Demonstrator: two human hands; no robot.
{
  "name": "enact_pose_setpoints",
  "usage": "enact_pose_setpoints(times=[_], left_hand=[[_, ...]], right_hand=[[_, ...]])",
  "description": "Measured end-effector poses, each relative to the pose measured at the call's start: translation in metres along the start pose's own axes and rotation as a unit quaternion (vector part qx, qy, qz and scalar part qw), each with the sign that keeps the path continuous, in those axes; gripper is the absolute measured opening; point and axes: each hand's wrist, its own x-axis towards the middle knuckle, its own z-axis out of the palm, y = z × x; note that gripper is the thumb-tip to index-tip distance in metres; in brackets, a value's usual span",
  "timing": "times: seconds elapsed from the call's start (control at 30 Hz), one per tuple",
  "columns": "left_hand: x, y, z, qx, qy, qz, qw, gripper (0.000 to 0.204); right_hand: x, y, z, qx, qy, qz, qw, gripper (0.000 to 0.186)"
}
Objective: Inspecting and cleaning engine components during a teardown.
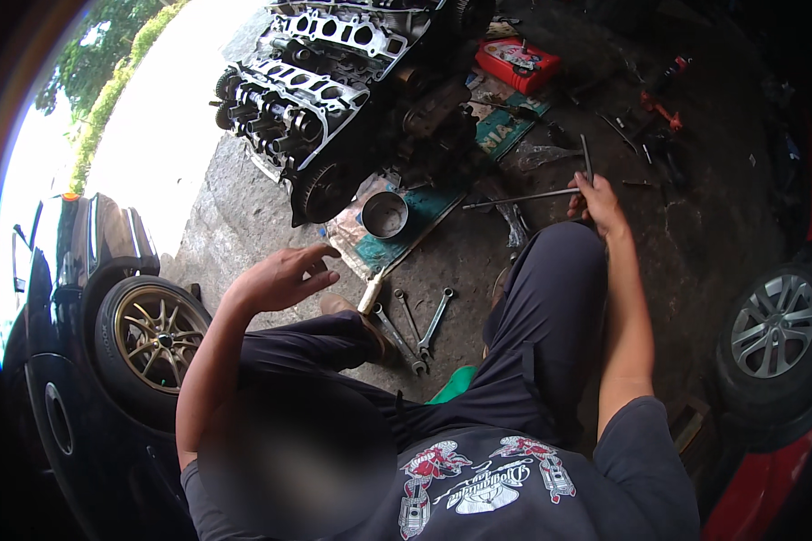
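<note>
My left hand [284, 278] hangs in the air above my left knee, fingers apart and nothing in it. In my right hand [595, 200], beside my right knee, is a long metal bar tool [523, 197]. One thin arm of it points left and another points up; the fist hides where they meet, so its exact kind is unclear. A round metal tin [384, 215] stands between the hands on a green and white printed sheet [413, 233]. Ahead sits a partly dismantled engine [284, 117], its camshafts and sprockets exposed.
Several wrenches [436, 322] and a whitish tube [371, 293] lie by my feet. A red plastic bottle [518, 65] and an orange tool [660, 110] are far right. A dark car with a gold wheel [164, 335] stands left; a silver wheel [774, 326] is right.
</note>
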Motion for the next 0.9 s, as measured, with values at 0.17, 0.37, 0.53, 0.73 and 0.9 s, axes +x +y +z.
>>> enact_pose_setpoints(times=[0.17,0.37,0.53,0.73,0.9], left_hand=[[-0.001,-0.010,0.023,0.026,-0.039,0.004,0.999,0.040],[0.005,-0.032,0.038,0.033,-0.063,-0.039,0.997,0.041],[0.012,-0.041,0.041,0.010,-0.052,-0.049,0.997,0.042],[0.012,-0.048,0.038,0.012,-0.035,-0.059,0.998,0.043],[0.010,-0.048,0.033,-0.010,-0.040,-0.092,0.995,0.043]], right_hand=[[-0.019,0.217,0.021,-0.164,0.133,0.122,0.970,0.047],[-0.066,0.264,0.032,-0.232,0.156,0.198,0.939,0.047],[-0.071,0.242,0.037,-0.245,0.157,0.206,0.934,0.047],[-0.072,0.245,0.037,-0.251,0.163,0.211,0.931,0.047],[-0.072,0.240,0.037,-0.256,0.166,0.213,0.928,0.047]])
